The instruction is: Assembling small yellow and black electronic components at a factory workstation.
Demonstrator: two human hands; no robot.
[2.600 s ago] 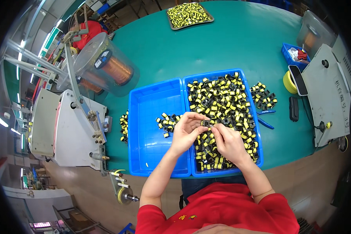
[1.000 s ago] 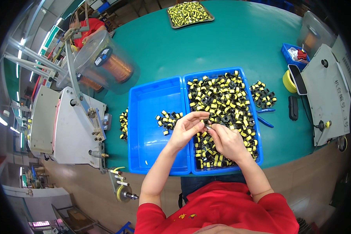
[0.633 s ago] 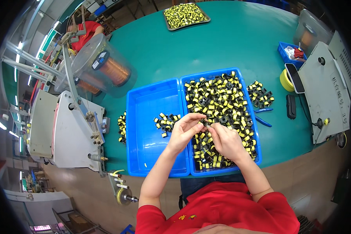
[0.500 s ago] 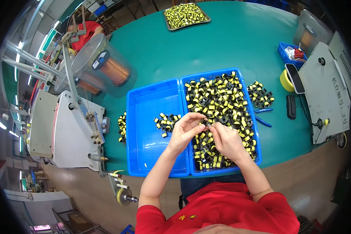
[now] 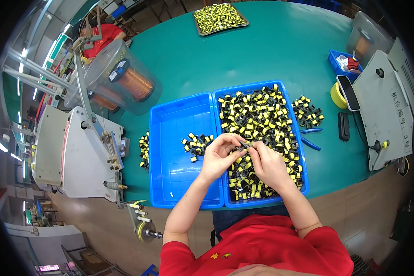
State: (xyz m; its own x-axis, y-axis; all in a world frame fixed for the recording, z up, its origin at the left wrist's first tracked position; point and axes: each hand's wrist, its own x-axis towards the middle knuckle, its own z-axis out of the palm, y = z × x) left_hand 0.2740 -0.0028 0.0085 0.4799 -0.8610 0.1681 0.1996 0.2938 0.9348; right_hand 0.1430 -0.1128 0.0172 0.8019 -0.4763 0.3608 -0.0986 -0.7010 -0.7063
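Note:
My left hand (image 5: 218, 158) and my right hand (image 5: 268, 166) meet over the right blue tray (image 5: 300, 142), fingertips pinched together on a small black coil bobbin (image 5: 243, 146). Fingers cover most of it. Beneath them, the tray is heaped with black bobbins wrapped in yellow tape (image 5: 250, 112). Beside it on the left stands a second blue tray (image 5: 174, 177), with a small cluster of the same bobbins (image 5: 198, 145) near its right wall.
Loose bobbins (image 5: 307, 112) and blue-handled pliers (image 5: 311, 143) lie right of the trays. Winding machines (image 5: 89, 156) flank the table, with copper wire spools (image 5: 135, 83) at left. A metal tray of yellow pieces (image 5: 220, 18) sits at the far edge. Another person's red sleeve (image 5: 106, 37) shows far left.
Both hands stay over the right tray. My fingers have shifted slightly around the bobbin, and more of its black body shows between them now.

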